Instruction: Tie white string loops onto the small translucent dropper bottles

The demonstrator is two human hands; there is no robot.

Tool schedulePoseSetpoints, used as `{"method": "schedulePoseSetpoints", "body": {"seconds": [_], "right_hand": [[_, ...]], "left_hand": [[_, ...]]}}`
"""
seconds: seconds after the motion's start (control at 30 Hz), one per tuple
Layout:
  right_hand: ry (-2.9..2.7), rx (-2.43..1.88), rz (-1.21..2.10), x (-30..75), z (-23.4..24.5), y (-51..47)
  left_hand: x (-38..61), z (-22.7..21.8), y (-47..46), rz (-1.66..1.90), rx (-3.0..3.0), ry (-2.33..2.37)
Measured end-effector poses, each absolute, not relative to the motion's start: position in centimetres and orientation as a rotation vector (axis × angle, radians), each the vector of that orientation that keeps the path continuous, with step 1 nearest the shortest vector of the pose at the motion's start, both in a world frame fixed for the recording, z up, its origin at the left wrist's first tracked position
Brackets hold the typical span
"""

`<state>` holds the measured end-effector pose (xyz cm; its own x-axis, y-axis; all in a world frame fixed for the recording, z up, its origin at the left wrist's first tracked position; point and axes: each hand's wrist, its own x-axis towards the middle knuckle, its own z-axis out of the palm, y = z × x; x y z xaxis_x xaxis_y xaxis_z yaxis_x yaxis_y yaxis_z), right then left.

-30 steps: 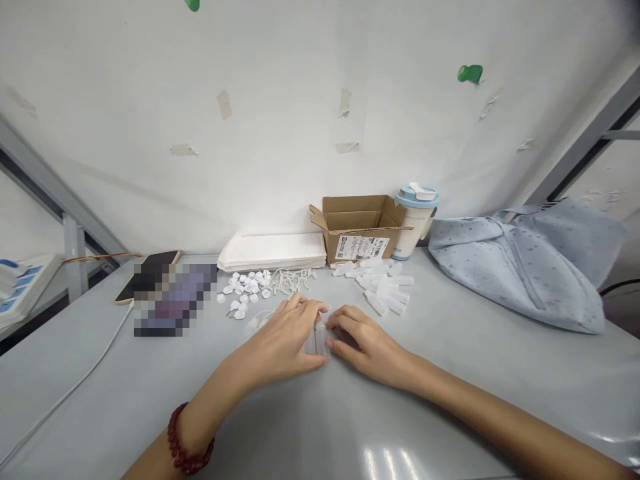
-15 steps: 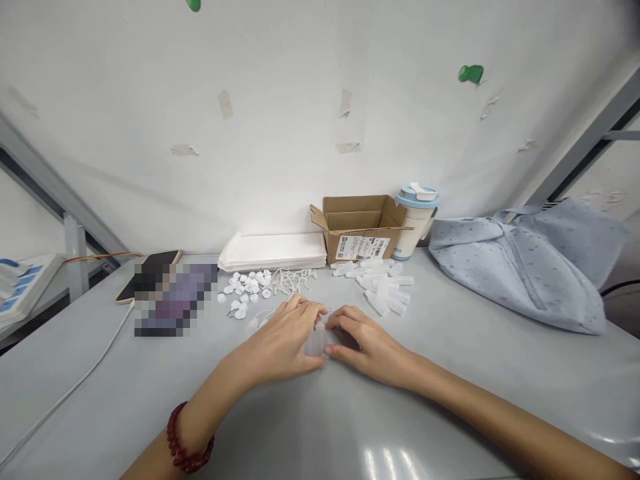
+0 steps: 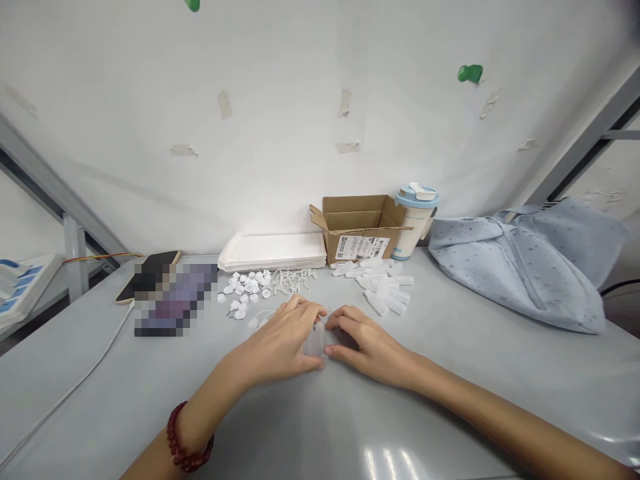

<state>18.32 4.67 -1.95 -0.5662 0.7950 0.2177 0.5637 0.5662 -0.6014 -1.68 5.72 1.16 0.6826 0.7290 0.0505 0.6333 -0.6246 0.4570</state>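
Observation:
My left hand [image 3: 280, 340] curves over clear, translucent plastic tube-like pieces [image 3: 315, 341] standing close together on the table. Its thumb is at their near side and its fingers at their far side. Opposite it, my right hand [image 3: 367, 347] has its bent fingers and thumb against the right end of these pieces. How many pieces there are is hidden by the fingers. A thin white loop with a small white tip [image 3: 254, 323] lies just beyond my left hand, partly covered by it.
Small white caps [image 3: 250, 283] and thin white strings [image 3: 293, 280] lie beyond my left hand. Loose translucent tubes [image 3: 387, 290] lie ahead on the right. Behind stand white flat packs [image 3: 275, 250], an open cardboard box [image 3: 363, 243], a cup [image 3: 410, 230]; a cloth bag [image 3: 520, 273] is rightmost, a phone [image 3: 150, 273] left.

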Motion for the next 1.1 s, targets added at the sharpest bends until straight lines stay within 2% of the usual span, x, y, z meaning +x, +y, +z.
{"method": "schedulePoseSetpoints", "body": {"seconds": [0.3,0.43,0.53,0.63,0.87,1.1], "right_hand": [[-2.328,-1.090,0.580,18.8,-1.9,5.1],[-2.295,-1.244,0.264,20.4,-1.1,6.6],[-2.329,-1.500,-0.050,22.0,-0.2,7.9],[-2.369,-1.791,-0.204,23.1,0.6,8.7],[-2.388,-1.999,-0.109,23.7,0.9,8.9],[-2.334,-2.070,0.013,23.1,1.3,8.6]], "left_hand": [[-1.9,1.4,5.9,0.313,2.380,1.104],[-3.3,1.5,7.5,0.478,2.253,1.377],[-4.9,1.1,9.3,0.640,2.314,1.618],[-6.1,0.3,10.7,0.680,2.395,1.682],[-5.4,-0.8,10.7,0.605,2.548,1.424],[-4.4,-1.3,10.2,0.466,2.568,1.399]]}}
